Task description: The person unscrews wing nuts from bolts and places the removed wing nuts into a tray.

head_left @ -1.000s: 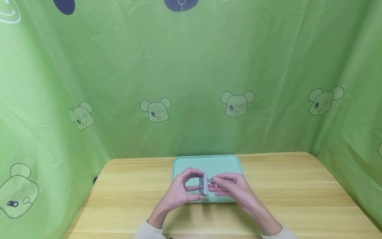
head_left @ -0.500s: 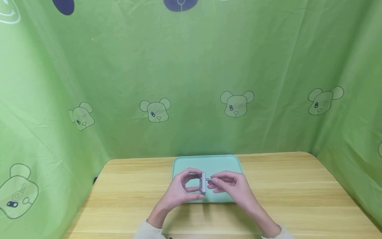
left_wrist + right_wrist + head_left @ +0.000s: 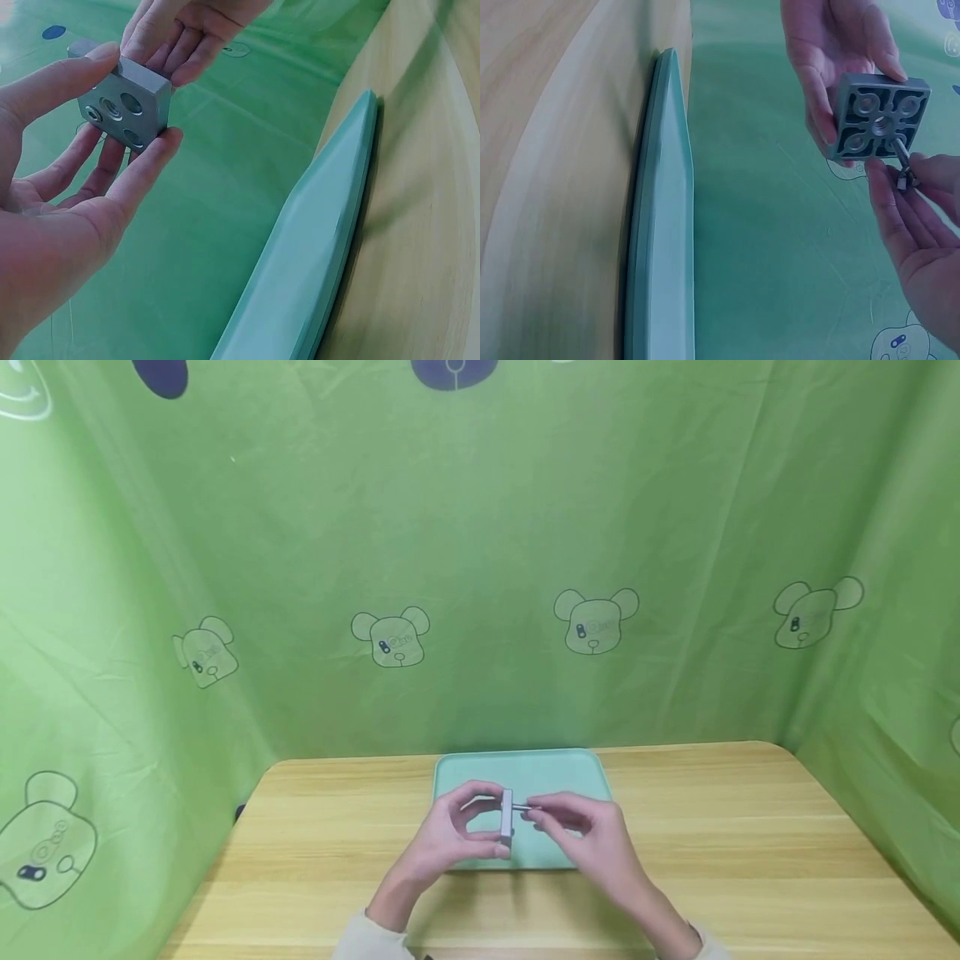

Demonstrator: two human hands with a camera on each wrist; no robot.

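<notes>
My left hand (image 3: 442, 835) grips a square grey metal block (image 3: 124, 90) by its edges, thumb on one side and fingers on the other. Several round holes pierce the block, and its ribbed side (image 3: 880, 124) shows in the right wrist view. A threaded metal bolt (image 3: 901, 154) runs into one corner hole from that ribbed side. My right hand (image 3: 600, 835) pinches the bolt's outer end between thumb and fingers. Something round with a hollow middle shows in a corner hole in the left wrist view. Both hands are raised over the tray.
A mint-green tray (image 3: 525, 765) lies on the wooden table (image 3: 345, 843), near the far edge. Green curtains (image 3: 480, 693) with bear prints hang behind the table and along both sides.
The block has shifted slightly left and turned, so the head view now sees it nearly edge-on. My right hand has moved a little left along with it, its fingers shifting on the bolt.
</notes>
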